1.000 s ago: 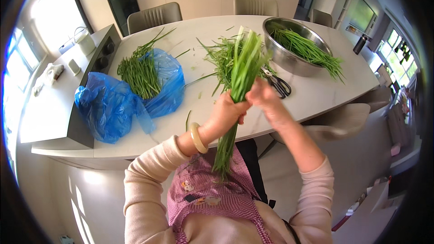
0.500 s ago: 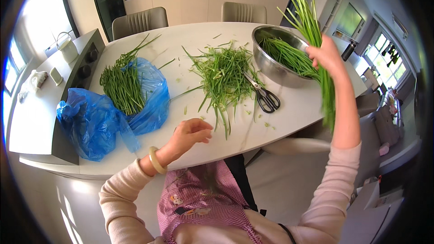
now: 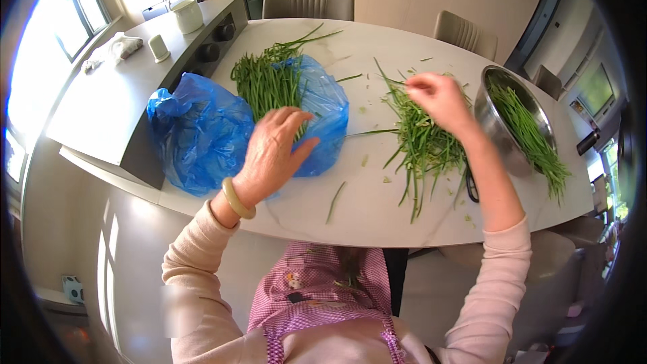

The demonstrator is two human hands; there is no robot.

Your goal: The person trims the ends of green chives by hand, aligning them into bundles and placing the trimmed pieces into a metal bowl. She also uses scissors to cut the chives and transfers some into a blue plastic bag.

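Observation:
A bunch of long green garlic chives (image 3: 259,84) lies on an opened blue plastic bag (image 3: 330,114). My left hand (image 3: 280,152) is over the near end of this bunch and the bag, fingers apart and no stalks in them. Above a loose heap of chive scraps (image 3: 421,135) hovers my right hand (image 3: 438,98), its fingers loosely bent with nothing visible in them. At the right, a steel bowl (image 3: 495,118) holds more chives (image 3: 522,125), their ends hanging over the near rim. Scissors (image 3: 472,185) lie by the heap, mostly hidden behind my right forearm.
The white oval table (image 3: 323,212) has scattered chive bits on it. To the left runs a raised counter (image 3: 101,118) with a lidded white pot (image 3: 185,13), a small white container (image 3: 158,47) and a cloth (image 3: 118,47). Two chairs (image 3: 306,3) stand at the far side.
The chives my right hand held up now lie in the bowl, and that hand has moved left over the heap. My left hand has come to the bagged bunch. The view has turned left.

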